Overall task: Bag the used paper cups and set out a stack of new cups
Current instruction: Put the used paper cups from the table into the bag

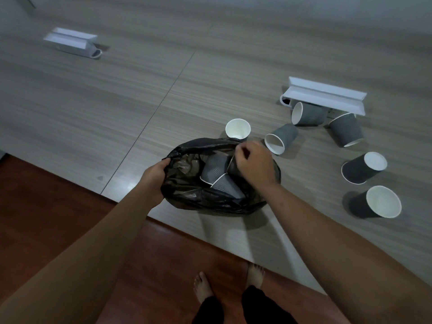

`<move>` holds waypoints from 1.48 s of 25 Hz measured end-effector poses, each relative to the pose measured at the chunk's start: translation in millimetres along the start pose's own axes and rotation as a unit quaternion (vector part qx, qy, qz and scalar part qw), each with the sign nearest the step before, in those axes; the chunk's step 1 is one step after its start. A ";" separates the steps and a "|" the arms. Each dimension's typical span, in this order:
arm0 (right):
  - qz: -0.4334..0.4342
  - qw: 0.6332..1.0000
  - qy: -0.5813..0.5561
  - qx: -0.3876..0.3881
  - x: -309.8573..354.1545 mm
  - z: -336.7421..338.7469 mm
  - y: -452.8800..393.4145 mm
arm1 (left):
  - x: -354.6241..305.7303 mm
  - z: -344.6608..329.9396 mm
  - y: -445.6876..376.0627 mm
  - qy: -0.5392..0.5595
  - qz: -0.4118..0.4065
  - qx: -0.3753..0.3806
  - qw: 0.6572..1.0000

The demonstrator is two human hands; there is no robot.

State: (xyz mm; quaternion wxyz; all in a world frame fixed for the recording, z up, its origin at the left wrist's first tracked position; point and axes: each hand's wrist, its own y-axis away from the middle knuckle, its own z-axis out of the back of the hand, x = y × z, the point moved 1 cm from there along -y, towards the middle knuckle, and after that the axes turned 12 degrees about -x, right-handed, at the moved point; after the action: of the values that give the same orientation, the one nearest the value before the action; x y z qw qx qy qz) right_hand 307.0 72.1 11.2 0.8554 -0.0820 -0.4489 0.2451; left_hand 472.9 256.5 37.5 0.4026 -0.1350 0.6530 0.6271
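At the near edge of the grey wood-grain worktop (93, 94), your left hand (155, 176) grips the rim of a black plastic bag (187, 195), holding it open. Your right hand (253, 164) reaches over the bag's mouth, fingers curled around the rim of a grey paper cup (231, 167) going in beside two more cups (215, 171) already inside. Six cups remain on the worktop: one upright (238, 129) just behind the bag, five others (363, 168) tipped or scattered to the right. Two white boxes lie further back, one near the cups (327, 95), one far left (72, 42). No lettering is legible on any item.
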 end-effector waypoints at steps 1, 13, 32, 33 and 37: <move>0.000 1.000 -0.008 -0.025 -4.0 3.2 -14.6 | -0.3 -1.8 -1.2 0.007 0.002 -0.007 1.000; 0.024 0.986 0.114 0.121 -32.5 -32.5 -65.6 | 2.6 -9.4 2.2 0.016 0.003 -0.025 1.000; -0.030 0.976 -0.055 0.211 27.7 -16.5 47.1 | -2.5 3.3 20.0 -0.095 -0.058 0.010 0.994; -0.023 0.986 -0.054 0.155 18.4 -6.6 39.3 | -0.9 2.2 19.0 -0.091 -0.055 0.012 0.994; -0.087 0.980 0.157 0.089 -46.4 32.5 -9.2 | -1.1 -9.4 16.5 -0.089 -0.059 0.013 0.994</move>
State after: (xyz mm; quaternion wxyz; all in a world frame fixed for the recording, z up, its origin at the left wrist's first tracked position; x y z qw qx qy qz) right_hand 261.7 38.6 -0.3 0.9370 -0.0038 -0.2914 0.1926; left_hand 458.9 250.3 49.0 0.4966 -0.1119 0.6137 0.6036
